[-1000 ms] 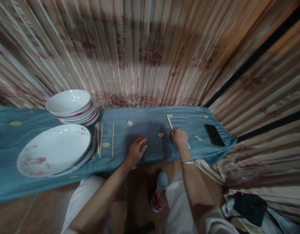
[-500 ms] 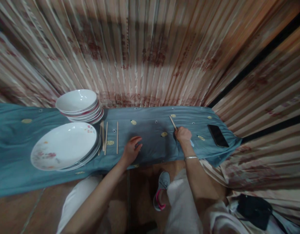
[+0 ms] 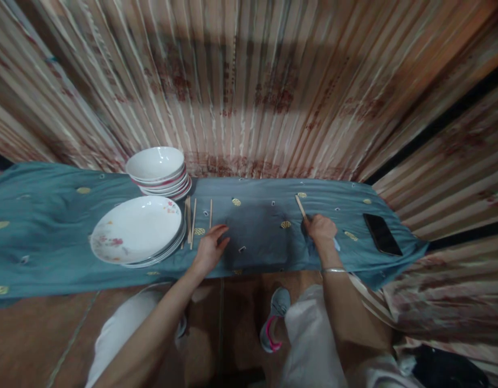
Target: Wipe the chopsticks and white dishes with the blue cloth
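Observation:
My right hand (image 3: 322, 230) is closed round a wooden chopstick (image 3: 301, 207) that sticks out away from me, and rests on the blue cloth (image 3: 257, 226) covering a narrow table. My left hand (image 3: 211, 249) lies on the cloth with fingers loosely stretched and holds nothing. Its fingertips are just right of several loose chopsticks (image 3: 192, 223) lying on the cloth. Left of those stands a stack of white flowered plates (image 3: 138, 230). Behind them is a stack of white bowls (image 3: 158, 170).
A black phone (image 3: 381, 233) lies near the cloth's right end. A striped pinkish curtain (image 3: 249, 86) hangs behind the table. My knees and a grey shoe (image 3: 276, 312) show over a brown floor. A dark bag (image 3: 447, 369) sits at lower right.
My left hand has slid left across the cloth towards the loose chopsticks. The camera has turned left, so everything sits further right. My right hand keeps its hold on the chopstick.

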The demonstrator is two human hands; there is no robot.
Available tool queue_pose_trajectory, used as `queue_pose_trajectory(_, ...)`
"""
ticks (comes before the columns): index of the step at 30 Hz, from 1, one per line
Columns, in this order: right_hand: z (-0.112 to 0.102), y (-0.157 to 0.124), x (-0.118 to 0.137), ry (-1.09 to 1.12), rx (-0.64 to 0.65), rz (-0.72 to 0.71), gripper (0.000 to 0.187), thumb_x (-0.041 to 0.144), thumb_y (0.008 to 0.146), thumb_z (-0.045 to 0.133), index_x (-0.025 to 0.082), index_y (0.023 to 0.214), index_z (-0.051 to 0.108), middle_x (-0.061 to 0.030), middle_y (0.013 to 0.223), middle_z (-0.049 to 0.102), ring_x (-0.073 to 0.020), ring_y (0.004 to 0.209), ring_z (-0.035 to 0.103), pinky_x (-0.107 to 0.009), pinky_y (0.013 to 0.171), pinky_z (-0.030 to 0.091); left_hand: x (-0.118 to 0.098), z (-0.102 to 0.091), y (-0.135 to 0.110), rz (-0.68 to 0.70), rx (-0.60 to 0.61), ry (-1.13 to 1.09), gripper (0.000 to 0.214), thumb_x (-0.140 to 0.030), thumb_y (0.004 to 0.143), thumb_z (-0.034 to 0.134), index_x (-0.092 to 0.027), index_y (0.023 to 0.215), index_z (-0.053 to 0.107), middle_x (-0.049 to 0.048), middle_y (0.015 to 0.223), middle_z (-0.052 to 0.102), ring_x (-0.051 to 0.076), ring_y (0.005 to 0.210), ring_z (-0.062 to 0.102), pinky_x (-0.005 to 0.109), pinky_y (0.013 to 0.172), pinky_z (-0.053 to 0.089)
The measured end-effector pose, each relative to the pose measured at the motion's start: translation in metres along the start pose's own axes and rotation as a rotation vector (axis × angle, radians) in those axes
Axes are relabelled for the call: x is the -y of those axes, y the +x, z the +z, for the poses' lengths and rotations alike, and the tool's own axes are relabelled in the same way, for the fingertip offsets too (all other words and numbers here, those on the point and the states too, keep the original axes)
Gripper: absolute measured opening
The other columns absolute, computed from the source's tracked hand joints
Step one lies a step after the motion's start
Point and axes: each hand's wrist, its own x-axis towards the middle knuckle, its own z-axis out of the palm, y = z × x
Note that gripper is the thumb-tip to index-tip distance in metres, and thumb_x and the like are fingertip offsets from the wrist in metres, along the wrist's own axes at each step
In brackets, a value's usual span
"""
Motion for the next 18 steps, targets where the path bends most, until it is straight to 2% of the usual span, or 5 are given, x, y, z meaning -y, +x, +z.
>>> queue_pose_trajectory(2,-0.011,-0.007,0.004,-0.017,-0.030,0.039,0.039,0.039,0.088,0.052,0.005,0.097,0.068,-0.0261,0.091,0.067,-0.0354,0.090,0.066,-0.044,0.078,0.048,0.002,-0.008,-0.002,-0.013,-0.011,0.026,0.028,-0.025,0.080,0.057,-0.019,0.105,0.068,0.0101,0.119,0.065,0.024,0.111,0.061,0.042,0.097,0.049)
queue_pose_trajectory(7,-0.029,-0.030,0.038,0.207,-0.092,-0.146,0.035,0.038,0.091,0.047,0.015,0.107,0.068,-0.0178,0.096,0.071,-0.0283,0.090,0.067,-0.036,0.080,0.047,0.006,-0.023,-0.008,-0.028,-0.012,0.093,0.030,-0.025,0.080,0.056,-0.019,0.107,0.068,0.0107,0.120,0.065,0.025,0.111,0.060,0.043,0.099,0.047)
queue_pose_trajectory(12,-0.002,-0.055,0.088,0.638,0.090,-0.369,0.030,0.023,0.088,0.045,0.021,0.106,0.069,-0.0055,0.105,0.072,-0.0179,0.098,0.066,-0.026,0.085,0.047,0.016,-0.028,-0.017,-0.004,-0.021,0.196,0.033,-0.025,0.080,0.057,-0.018,0.111,0.066,0.0118,0.122,0.063,0.026,0.115,0.058,0.045,0.103,0.044)
queue_pose_trajectory(15,0.019,-0.065,0.106,0.745,0.249,-0.396,0.030,0.021,0.084,0.048,0.025,0.104,0.070,-0.0003,0.099,0.074,-0.0162,0.090,0.067,-0.027,0.083,0.049,0.022,-0.027,-0.022,0.009,-0.034,0.265,0.037,-0.024,0.079,0.058,-0.019,0.115,0.063,0.0118,0.130,0.058,0.027,0.123,0.052,0.047,0.105,0.041)
queue_pose_trajectory(18,0.030,-0.068,0.113,0.802,0.313,-0.429,0.031,0.020,0.082,0.049,0.023,0.105,0.070,-0.0007,0.096,0.074,-0.0156,0.083,0.067,-0.026,0.078,0.050,0.026,-0.025,-0.026,-0.007,-0.050,0.342,0.042,-0.024,0.079,0.059,-0.018,0.120,0.061,0.0137,0.141,0.048,0.031,0.134,0.039,0.050,0.109,0.035)
